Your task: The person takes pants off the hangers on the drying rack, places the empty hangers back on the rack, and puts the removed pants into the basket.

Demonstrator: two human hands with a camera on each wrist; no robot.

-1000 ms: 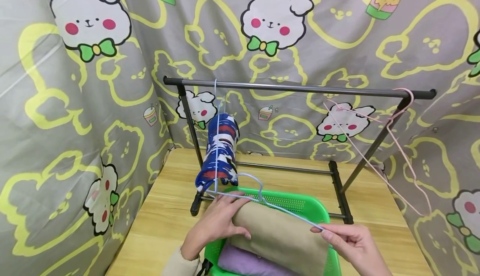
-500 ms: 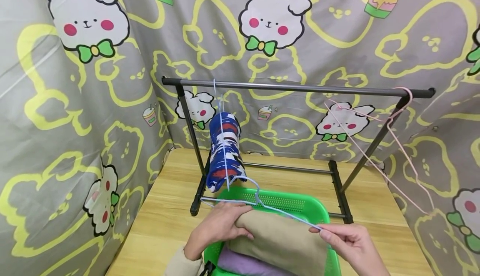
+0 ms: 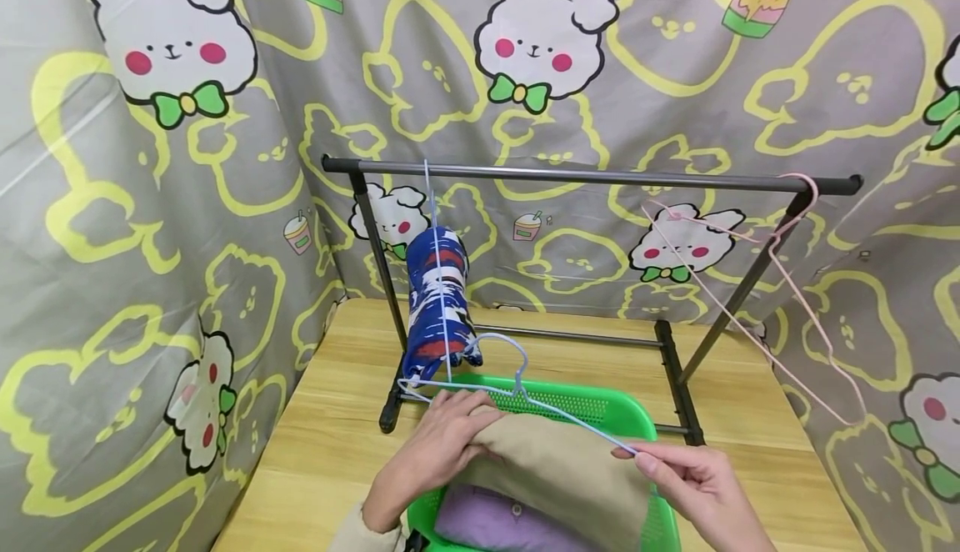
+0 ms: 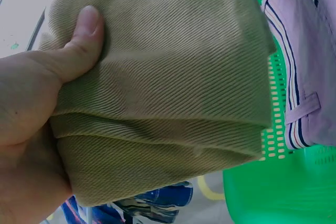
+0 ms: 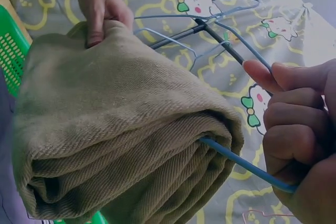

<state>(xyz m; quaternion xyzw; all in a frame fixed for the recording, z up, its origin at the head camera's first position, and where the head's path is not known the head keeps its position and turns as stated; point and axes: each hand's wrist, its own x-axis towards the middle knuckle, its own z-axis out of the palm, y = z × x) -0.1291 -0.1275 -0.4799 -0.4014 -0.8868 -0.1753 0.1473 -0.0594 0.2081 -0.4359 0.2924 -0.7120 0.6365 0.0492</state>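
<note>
Folded khaki trousers (image 3: 566,464) of ribbed twill are over the basket, their upper left edge gripped by my left hand (image 3: 438,444). In the left wrist view, the thumb (image 4: 86,30) lies on the front of the cloth. Along the upper edge of the trousers runs a light blue wire hanger (image 3: 573,424). My right hand (image 3: 697,485) pinches its right arm between thumb and forefinger. In the right wrist view, the hanger's lower bar (image 5: 247,166) enters the fold of the khaki cloth; its path inside is hidden.
Beneath is a green basket (image 3: 633,410) holding a lilac garment (image 3: 487,519). Behind stands a black rack (image 3: 585,175) on the wooden table (image 3: 300,452). A blue, white and red patterned garment (image 3: 438,302) hangs at its left, a bare pink hanger (image 3: 810,293) at its right.
My left hand and the khaki trousers' left side have risen slightly, uncovering a button on the lilac garment. The hanger's hook has shifted up. The patterned garment swung right, then back left.
</note>
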